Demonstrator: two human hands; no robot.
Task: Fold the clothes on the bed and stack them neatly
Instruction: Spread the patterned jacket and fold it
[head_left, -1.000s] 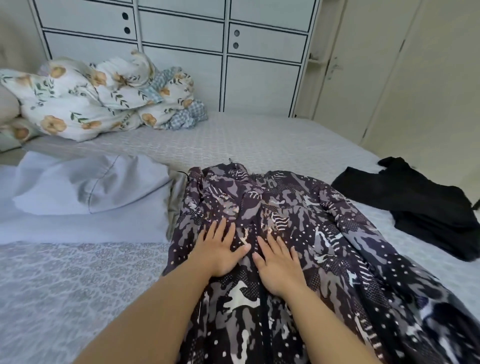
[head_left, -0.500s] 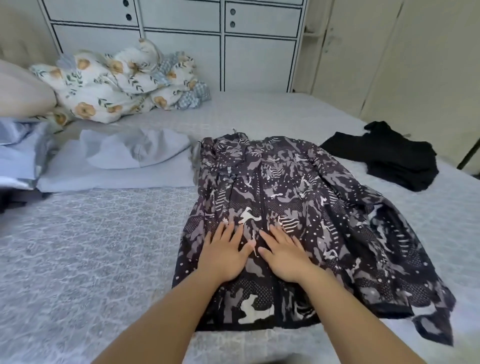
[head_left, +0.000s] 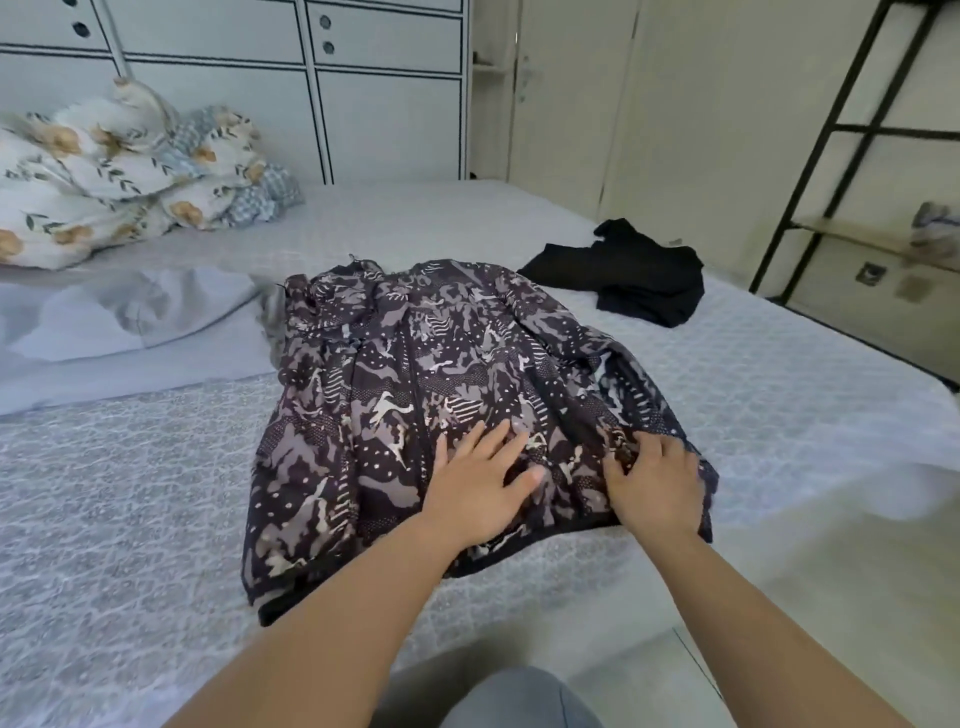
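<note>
The patterned jacket lies spread mid-bed. At its 5 o'clock hem the left hand presses flat, fingers straight; the right hand pinches the bunched sleeve. The slippery cloth may slide when pulled, spoiling the fold. A black garment waits at 2 o'clock.

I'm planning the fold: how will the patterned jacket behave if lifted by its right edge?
The patterned jacket looks thin and wrinkled, so it would probably droop floppy. Fabric bunches where the right hand grips it, suggesting it gathers easily. It will likely slide unless the flat left hand pins it.
</note>
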